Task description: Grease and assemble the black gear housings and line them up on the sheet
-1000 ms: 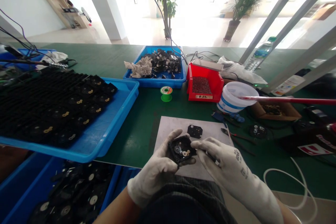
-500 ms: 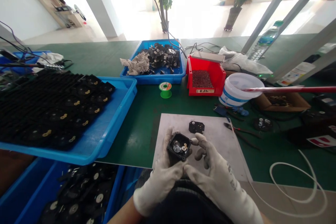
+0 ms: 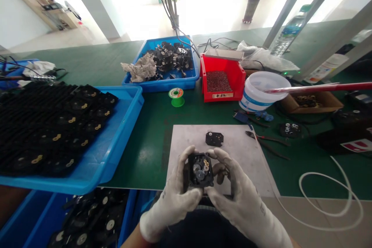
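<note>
A black square gear housing (image 3: 200, 172) is held over the near part of the white sheet (image 3: 186, 135), its open face tipped up toward me. Inside it show small clear, white and brass-coloured gears. My gloved left hand (image 3: 178, 193) grips the housing's left side, thumb along the lower edge. At the right side, my gloved right hand (image 3: 240, 190) steadies it with the thumb near the lower corner and fingertips near the upper one; its other fingers curl behind. Just beyond lies a flat black plate (image 3: 214, 138) with a small white gear on it.
Left stands a blue tray (image 3: 119, 151) of black housings, with a blue bin of black parts below. Farther back are another blue tray (image 3: 162, 86), a solder spool (image 3: 177, 99), a red bin (image 3: 222, 97) and a white bucket (image 3: 257, 95). Pliers (image 3: 267, 139) lie at right.
The housing has been turned and tilted upright, so its gears face me more. My right hand has closed in on its right side. The view has shifted slightly.
</note>
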A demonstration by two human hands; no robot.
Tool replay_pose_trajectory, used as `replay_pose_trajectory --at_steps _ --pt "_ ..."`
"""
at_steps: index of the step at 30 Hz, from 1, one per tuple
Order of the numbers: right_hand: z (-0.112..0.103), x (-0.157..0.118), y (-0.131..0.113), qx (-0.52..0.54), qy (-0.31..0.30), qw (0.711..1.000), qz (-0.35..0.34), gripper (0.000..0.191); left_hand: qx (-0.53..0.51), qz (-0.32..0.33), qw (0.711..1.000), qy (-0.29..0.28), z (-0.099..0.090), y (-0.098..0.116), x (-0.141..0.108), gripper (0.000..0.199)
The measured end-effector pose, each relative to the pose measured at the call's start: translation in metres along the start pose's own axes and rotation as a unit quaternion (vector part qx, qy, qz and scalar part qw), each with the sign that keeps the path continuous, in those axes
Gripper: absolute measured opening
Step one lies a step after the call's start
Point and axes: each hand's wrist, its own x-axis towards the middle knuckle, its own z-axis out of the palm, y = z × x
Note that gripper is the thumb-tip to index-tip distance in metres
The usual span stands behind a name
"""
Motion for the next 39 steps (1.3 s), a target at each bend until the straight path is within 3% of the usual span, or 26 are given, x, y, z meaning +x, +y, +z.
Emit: replay_pose_trajectory --at_steps 6,14,24,34,39 --pt "0.006 0.0 0.003 0.022 0.002 1.0 -0.011 0.073 0.02 0.007 1.0 0.009 0.003 -0.009 0.005 0.073" --pt "0.009 -0.004 0.015 0.048 0.001 0.999 0.019 0.073 0.033 0.006 0.999 0.03 0.006 -0.011 0.007 0.073" --pt "0.011 -0.002 0.014 0.129 -0.016 0.991 0.032 0.077 0.016 0.013 0.999 0.029 0.007 -0.011 0.009 0.07" --pt "0.008 -0.01 0.023 0.112 -0.03 0.992 0.054 0.068 0.112 0.031 0.991 0.06 0.007 -0.009 0.006 0.074" --pt "-0.01 -0.004 0.017 0.023 -0.062 0.998 0.022 0.066 0.156 0.054 0.985 0.053 0.007 -0.004 0.006 0.081"
